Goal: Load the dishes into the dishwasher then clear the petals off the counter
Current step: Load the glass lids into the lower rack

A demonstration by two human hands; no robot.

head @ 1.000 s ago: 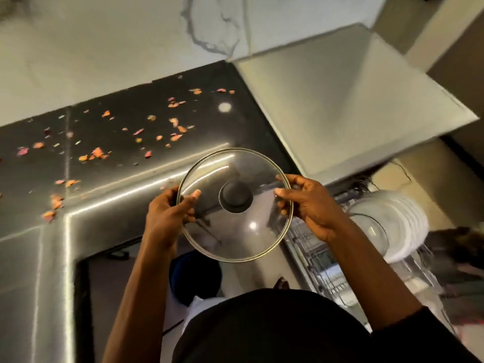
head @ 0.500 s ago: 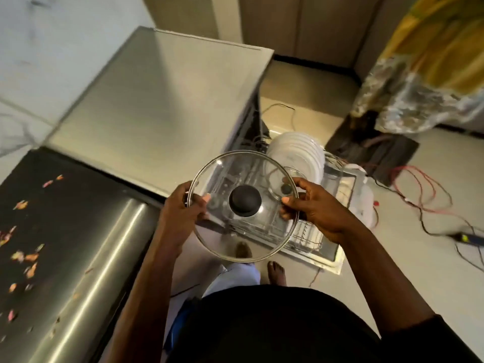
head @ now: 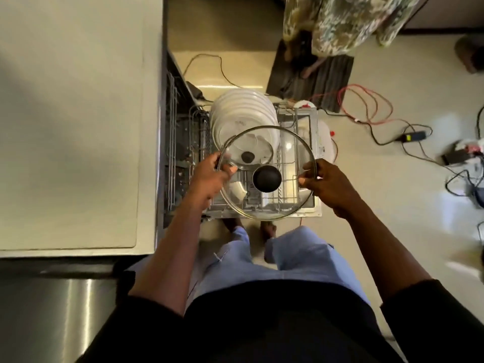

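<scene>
The lid [head: 266,178] hangs flat above the near half of the pulled-out rack [head: 306,121], not yet slotted in. The left hand [head: 209,176] pinches its left rim and the right hand [head: 328,184] its right rim. Plates [head: 241,113] stand racked at the far end, so loading looks well along. No petals show in this view; clearing them likely remains.

Dim, warm light — soft blur, edges bowed.

Pale glossy floor [head: 379,195] reflecting light; red and black cables [head: 356,85] trailing across it; dark mat [head: 327,79] lying beneath patterned fabric [head: 348,19].
</scene>
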